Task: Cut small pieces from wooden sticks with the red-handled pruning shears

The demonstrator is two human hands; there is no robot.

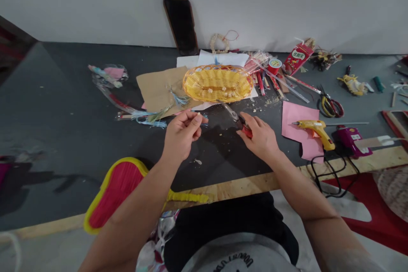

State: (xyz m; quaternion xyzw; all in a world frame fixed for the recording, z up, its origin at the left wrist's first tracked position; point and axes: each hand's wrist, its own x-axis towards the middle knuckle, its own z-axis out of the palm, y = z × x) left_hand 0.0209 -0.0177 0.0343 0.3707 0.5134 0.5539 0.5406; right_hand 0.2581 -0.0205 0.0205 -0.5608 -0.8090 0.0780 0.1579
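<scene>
My left hand (184, 131) is closed in a pinch, and a tiny pale piece (199, 114) shows at the tip of its thumb and finger. Blue threads (205, 120) stick out just beside those fingers; I cannot tell whether they are held. Wrapped in my right hand (259, 136) are long-nosed pliers (234, 115) with red handles, their jaws pointing up and left toward a yellow woven basket (216, 80). A few small pale bits lie in the basket. Blue tassels (180, 98) rest on brown paper (159, 87) left of it.
To the right are a yellow glue gun (315, 127) on pink paper (293, 114), scissors (331, 106), a red carton (298, 57) and a purple box (353, 140) with a black cable. A phone (181, 23) leans on the wall. At the front-left edge is a red-and-yellow bag (117, 191).
</scene>
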